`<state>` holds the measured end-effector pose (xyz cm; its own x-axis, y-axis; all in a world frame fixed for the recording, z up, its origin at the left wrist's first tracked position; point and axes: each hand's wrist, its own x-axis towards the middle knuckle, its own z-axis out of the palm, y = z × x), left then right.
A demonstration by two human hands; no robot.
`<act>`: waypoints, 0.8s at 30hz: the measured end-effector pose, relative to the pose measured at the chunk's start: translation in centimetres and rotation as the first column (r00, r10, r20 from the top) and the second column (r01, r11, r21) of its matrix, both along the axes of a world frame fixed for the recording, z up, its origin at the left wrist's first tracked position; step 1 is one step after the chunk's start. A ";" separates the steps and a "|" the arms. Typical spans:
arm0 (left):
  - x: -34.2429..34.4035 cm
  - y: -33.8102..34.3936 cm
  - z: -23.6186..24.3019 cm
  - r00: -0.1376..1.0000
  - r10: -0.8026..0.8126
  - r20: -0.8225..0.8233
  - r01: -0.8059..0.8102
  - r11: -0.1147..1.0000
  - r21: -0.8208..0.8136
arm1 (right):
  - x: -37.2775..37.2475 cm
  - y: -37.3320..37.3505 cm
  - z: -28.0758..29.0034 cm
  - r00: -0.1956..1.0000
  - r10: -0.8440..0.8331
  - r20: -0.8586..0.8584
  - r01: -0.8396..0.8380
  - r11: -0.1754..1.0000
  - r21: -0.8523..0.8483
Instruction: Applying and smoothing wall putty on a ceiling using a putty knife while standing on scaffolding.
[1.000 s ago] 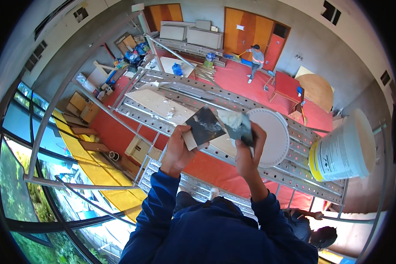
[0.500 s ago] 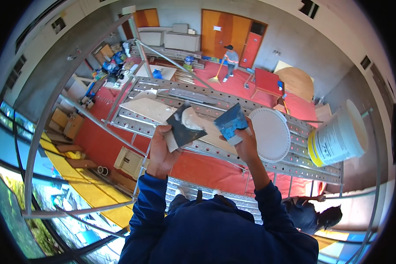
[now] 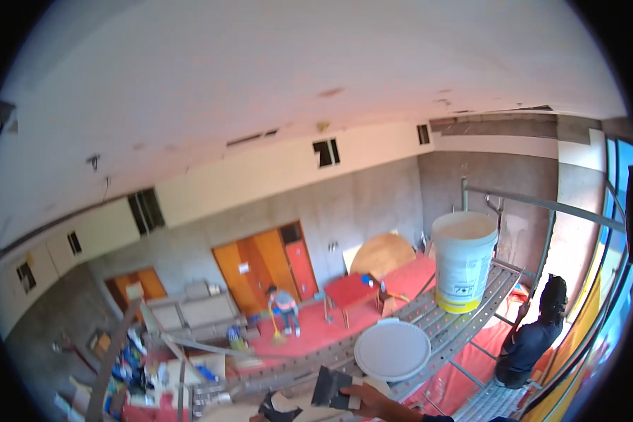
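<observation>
My right hand (image 3: 370,404) grips a wide, dark-bladed putty knife (image 3: 330,388) near the bottom of the view. Just left of it, a second dark flat blade (image 3: 280,413) carries a lump of white putty (image 3: 285,402). The lower edge of the picture cuts off this second blade, and my left hand does not show. Beyond my right hand a round white lid (image 3: 392,349) lies on the perforated metal scaffold platform (image 3: 418,334). A white bucket (image 3: 464,264) with a yellow base stands upright farther right on the platform.
Scaffold rails (image 3: 541,205) rise at right and left. A person in dark clothes (image 3: 531,344) is at the right, beside the platform. On the red floor below, another person (image 3: 284,307) holds a broom (image 3: 277,334) near a red table (image 3: 352,295). A pale ceiling (image 3: 295,63) spreads overhead.
My view has tilted up toward the ceiling and far walls. Both blades now sit at the bottom edge, and my left hand has left the picture. My right hand still holds its putty knife.
</observation>
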<state>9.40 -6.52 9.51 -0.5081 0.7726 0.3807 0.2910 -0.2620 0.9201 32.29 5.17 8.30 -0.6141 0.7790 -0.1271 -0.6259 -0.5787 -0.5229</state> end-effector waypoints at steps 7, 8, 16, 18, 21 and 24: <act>1.1 4.5 2.7 0.988 -0.155 0.008 0.154 0.983 0.096 | 2.5 -2.2 7.5 0.971 -0.061 -0.230 0.087 0.991 0.103; 0.9 5.3 2.7 0.987 -0.162 0.003 0.161 0.983 0.093 | 2.7 -1.1 7.0 0.970 -0.069 -0.235 0.094 0.990 0.100; 2.4 9.6 8.9 0.880 -0.396 0.261 0.354 0.915 0.195 | 4.4 0.0 9.9 0.998 -0.044 -0.046 0.055 0.956 0.287; 2.0 10.9 9.4 0.675 -0.490 0.552 0.425 0.869 0.253 | 4.9 0.0 10.1 0.997 0.020 -0.070 0.004 0.948 0.319; 3.3 11.4 10.7 0.532 -0.533 0.658 0.418 0.841 0.343 | 4.9 1.1 9.8 0.993 0.076 -0.095 -0.032 0.915 0.402; 3.2 12.2 11.5 0.513 -0.434 0.741 0.367 0.891 0.267 | 4.8 0.2 12.0 0.966 -0.214 0.147 0.154 0.927 0.341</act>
